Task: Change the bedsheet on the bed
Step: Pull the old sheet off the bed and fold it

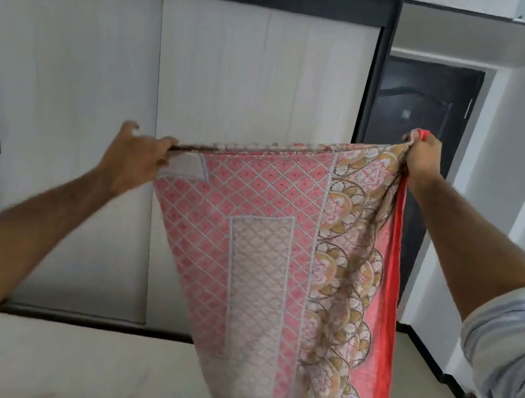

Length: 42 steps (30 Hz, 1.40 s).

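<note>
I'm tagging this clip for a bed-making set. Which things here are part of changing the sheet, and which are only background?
Part of the job:
- pink patterned sheet, held up by its top edge
- left hand, gripping the edge
- right hand, gripping a corner
- bare mattress below

Background:
- wardrobe with sliding doors
- dark door

A pink bedsheet, printed with a white diamond lattice, pale rectangular panels, a tan-and-cream floral scalloped border and a solid coral-red edge along its right side, hangs folded in mid-air, raised by its top edge. Its upper edge runs taut, rising toward the right corner, while the lower part drapes down toward the bare beige mattress below.
</note>
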Tool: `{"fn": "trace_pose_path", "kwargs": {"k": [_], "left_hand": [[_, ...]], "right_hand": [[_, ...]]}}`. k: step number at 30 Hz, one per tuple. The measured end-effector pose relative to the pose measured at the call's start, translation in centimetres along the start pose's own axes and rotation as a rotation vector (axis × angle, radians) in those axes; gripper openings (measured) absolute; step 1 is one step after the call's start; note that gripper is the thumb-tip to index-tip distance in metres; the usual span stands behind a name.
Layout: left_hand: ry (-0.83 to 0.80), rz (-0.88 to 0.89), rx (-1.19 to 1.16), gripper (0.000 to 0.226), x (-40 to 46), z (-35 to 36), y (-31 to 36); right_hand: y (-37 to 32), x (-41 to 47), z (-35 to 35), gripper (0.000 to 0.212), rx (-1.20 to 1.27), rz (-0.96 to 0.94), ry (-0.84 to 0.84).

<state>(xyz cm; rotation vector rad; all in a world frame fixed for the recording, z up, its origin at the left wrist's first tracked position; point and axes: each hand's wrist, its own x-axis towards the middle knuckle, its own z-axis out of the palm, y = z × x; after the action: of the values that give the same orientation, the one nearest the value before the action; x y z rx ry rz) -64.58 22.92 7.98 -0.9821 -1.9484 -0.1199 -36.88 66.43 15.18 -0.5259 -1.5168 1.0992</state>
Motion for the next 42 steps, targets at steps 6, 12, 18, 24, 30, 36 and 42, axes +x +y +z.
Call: {"fn": "trace_pose_path", "kwargs": {"k": [6,12,18,24,30,36,42], "left_hand": [[0.102,0.039,0.231,0.029,3.6,-6.5,-3.9],[0.169,-0.138,0.205,0.024,2.8,-9.8,-5.4],[0.204,-0.307,0.124,0.021,0.0,-11.5,-5.8],[0.245,-0.395,0.113,0.017,-5.1,-15.8,-6.3],[0.452,-0.381,-0.161,0.010,-9.4,-22.7,-7.7],[0.506,-0.334,-0.292,0.010,-13.2,-29.2,-11.7],[0.587,-0.265,-0.384,0.015,-14.7,-33.4,-14.3]], "right_hand": [[-1.0,0.7,0.3,0.023,-0.010,-0.040,0.097],[-1.1,-1.3,0.9,0.028,0.124,-0.040,-0.041],[-2.1,-3.7,1.8,0.025,0.272,0.004,-0.199],[-7.0,-8.0,-0.9,0.042,0.524,0.132,-0.628],[-13.1,-15.5,-4.1,0.027,0.598,0.098,-0.735],[-20.3,-25.4,-6.5,0.040,0.664,0.029,-0.633],[-24.5,-29.7,-7.8,0.021,0.647,0.017,-0.477]]}}
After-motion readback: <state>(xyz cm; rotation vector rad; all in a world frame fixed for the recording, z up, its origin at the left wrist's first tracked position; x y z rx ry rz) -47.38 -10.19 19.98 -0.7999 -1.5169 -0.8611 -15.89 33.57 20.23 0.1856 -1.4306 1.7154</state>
